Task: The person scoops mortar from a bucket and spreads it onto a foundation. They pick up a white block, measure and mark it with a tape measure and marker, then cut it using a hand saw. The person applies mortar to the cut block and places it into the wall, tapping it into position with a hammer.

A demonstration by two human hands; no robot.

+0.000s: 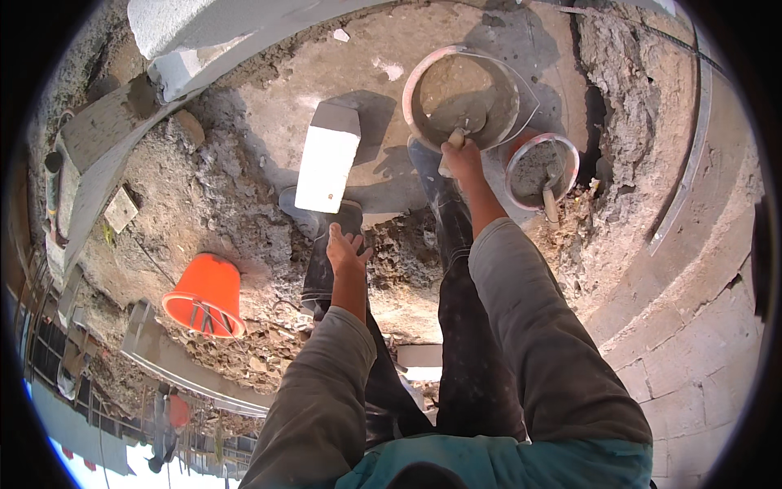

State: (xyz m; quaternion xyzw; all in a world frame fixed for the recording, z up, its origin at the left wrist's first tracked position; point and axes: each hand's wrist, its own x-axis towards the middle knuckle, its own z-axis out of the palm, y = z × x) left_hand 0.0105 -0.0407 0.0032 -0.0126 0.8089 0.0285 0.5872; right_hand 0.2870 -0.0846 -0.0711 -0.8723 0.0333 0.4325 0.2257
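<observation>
My right hand [463, 158] is wrapped round the wooden handle of a trowel [457, 138]. The trowel's blade dips into wet grey mortar [456, 94] inside a large round bucket [414, 73] with a wire handle. Beside it stands a smaller bucket [577, 160] of mortar, with a second wooden-handled trowel [550, 200] resting in it. My left hand [345, 247] hangs over my left leg with its fingers spread, holding nothing. Just beyond that hand, a white block [328, 167] stands on the concrete near my boot.
An orange bucket [205, 289] lies tipped on rubble at the left. Pale blocks form a curved low wall [195, 69] at the far left. A deep crack [595, 114] and rough ground run along the right, near a curved strip [688, 179]. Another person [165, 424] is at lower left.
</observation>
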